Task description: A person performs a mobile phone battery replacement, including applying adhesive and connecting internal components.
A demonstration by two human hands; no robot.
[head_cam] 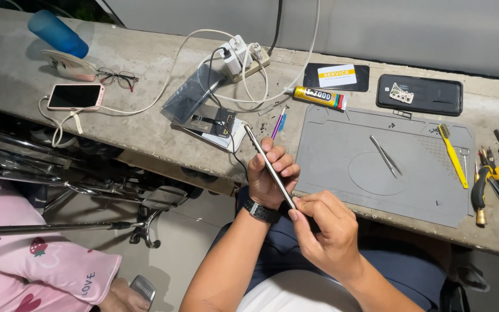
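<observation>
Head view: the left hand [271, 176], a black watch [262, 211] on its wrist, is curled around a thin phone [270, 166] seen edge-on, fingers wrapped over one face and the thumb behind. The phone runs slantwise from 11 o'clock down to 5 o'clock, held in the air just off the near edge of the concrete surface [145, 130]. The right hand [326, 228] pinches the phone's lower end between thumb and fingertips, the other fingers folded in.

At 2 o'clock from the hands lies a grey work mat [342, 167] with tweezers [385, 156] on it and a yellow brush [453, 156] near its far side. At 3 o'clock, past the mat, sit pliers [495, 182] with yellow-black handles. At 12 o'clock lie a glue tube [320, 97] and a power strip [244, 58] with white chargers. A dark phone [420, 95] lies at 1 o'clock, a pink phone [75, 96] at 10 o'clock, beside eyeglasses [118, 77].
</observation>
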